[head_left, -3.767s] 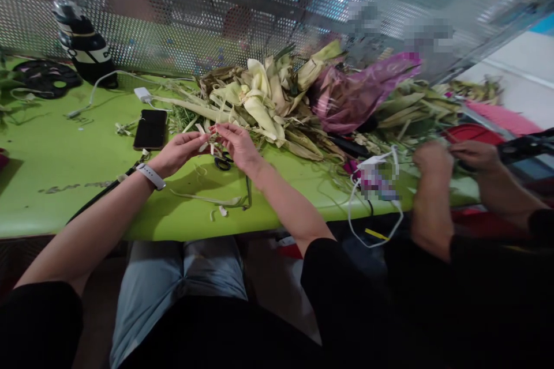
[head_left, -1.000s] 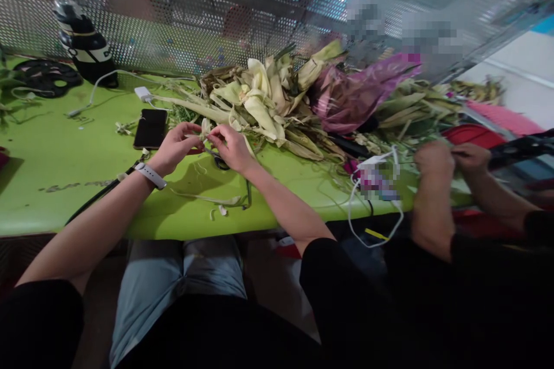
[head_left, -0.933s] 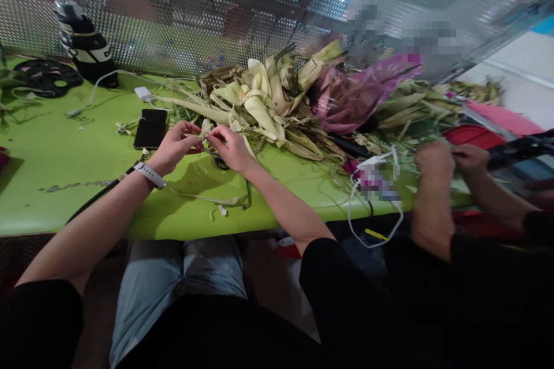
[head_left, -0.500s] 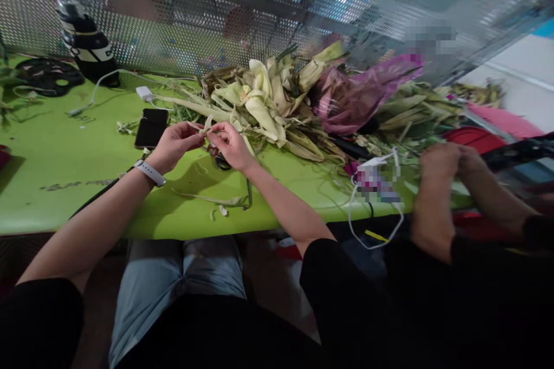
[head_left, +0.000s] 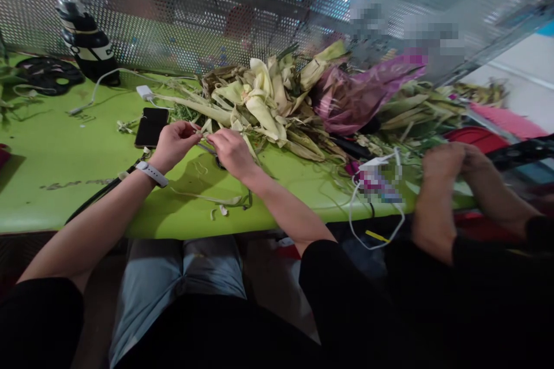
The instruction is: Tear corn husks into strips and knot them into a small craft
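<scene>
My left hand (head_left: 174, 142), with a white watch on its wrist, and my right hand (head_left: 232, 150) meet over the green table (head_left: 56, 161). Both pinch a thin pale strip of husk (head_left: 205, 128) between their fingertips, fingers closed. Just behind them lies a big heap of corn husks (head_left: 259, 98). Black scissors (head_left: 220, 162) lie on the table, mostly hidden under my right hand.
A black phone (head_left: 151, 127) lies left of my hands, with a white charger and cable (head_left: 145, 93) behind it. A purple plastic bag (head_left: 355, 95) sits on the husks. Another person's hands (head_left: 450, 161) work at the right. A perforated metal screen (head_left: 173, 11) backs the table.
My hands have stayed together at the husk strip, shifting slightly and turning it between the fingers. The other person's hands have drawn closer together.
</scene>
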`<state>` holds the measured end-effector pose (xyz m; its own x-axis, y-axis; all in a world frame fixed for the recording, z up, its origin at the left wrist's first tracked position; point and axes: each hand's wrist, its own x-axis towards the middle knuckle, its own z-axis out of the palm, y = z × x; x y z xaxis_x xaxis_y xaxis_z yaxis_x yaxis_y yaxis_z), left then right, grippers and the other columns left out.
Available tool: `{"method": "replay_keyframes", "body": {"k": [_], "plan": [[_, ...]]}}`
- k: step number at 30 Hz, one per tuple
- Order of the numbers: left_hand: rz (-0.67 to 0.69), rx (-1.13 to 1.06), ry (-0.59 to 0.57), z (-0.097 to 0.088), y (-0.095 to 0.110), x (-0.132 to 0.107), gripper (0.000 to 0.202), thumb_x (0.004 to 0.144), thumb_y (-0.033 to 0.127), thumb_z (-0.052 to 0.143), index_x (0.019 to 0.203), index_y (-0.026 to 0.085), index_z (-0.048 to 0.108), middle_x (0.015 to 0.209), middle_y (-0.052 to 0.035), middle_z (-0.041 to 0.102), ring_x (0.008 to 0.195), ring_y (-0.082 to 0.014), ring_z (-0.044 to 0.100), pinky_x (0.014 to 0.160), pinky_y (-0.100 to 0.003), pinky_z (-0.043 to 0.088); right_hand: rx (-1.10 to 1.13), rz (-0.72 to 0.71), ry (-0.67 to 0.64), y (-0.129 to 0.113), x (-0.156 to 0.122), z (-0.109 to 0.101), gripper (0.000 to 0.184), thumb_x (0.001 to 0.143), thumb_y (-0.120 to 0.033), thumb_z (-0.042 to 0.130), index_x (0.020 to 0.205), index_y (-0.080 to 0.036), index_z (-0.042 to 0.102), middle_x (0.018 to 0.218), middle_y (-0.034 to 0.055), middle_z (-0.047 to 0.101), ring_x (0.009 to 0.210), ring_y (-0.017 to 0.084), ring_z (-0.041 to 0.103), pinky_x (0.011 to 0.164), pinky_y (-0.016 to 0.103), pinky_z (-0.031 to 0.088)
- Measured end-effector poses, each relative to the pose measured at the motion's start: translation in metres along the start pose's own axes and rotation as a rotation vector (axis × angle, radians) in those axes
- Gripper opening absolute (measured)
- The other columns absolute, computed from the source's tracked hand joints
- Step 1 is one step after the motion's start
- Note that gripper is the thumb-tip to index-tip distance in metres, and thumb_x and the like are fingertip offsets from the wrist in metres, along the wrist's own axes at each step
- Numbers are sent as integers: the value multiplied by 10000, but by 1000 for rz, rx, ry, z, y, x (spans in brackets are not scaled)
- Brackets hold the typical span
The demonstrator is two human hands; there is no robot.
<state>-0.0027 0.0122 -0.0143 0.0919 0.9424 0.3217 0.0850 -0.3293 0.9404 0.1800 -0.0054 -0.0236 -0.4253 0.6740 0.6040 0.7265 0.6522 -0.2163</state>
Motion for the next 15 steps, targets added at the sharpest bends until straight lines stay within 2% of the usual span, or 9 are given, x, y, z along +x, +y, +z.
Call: {"method": "replay_keyframes", "body": {"k": [4, 9, 15], "plan": [[59, 175, -77, -2, 4, -1, 148, 705, 283, 782, 770, 160, 733, 678, -24, 669, 625, -136, 558, 603, -256, 440, -46, -46, 6, -1, 3, -5, 330, 1046, -291, 376, 981, -183, 681, 962, 115, 644, 958, 248, 570, 913, 438, 443], [61, 227, -270, -4, 12, -2, 123, 735, 275, 714, 796, 171, 735, 747, -42, 693, 702, -164, 593, 664, -274, 451, 22, -14, 71, 7, 6, -2, 304, 1040, -342, 400, 956, -204, 658, 1100, 110, 628, 1073, 245, 551, 979, 420, 425], [23, 181, -266, -4, 17, -4, 117, 745, 219, 607, 791, 176, 706, 728, -15, 652, 710, -163, 558, 686, -278, 438, 310, 111, -16, 12, 7, 0, 281, 1018, -433, 445, 974, -205, 602, 950, 55, 661, 882, 183, 591, 832, 328, 467]]}}
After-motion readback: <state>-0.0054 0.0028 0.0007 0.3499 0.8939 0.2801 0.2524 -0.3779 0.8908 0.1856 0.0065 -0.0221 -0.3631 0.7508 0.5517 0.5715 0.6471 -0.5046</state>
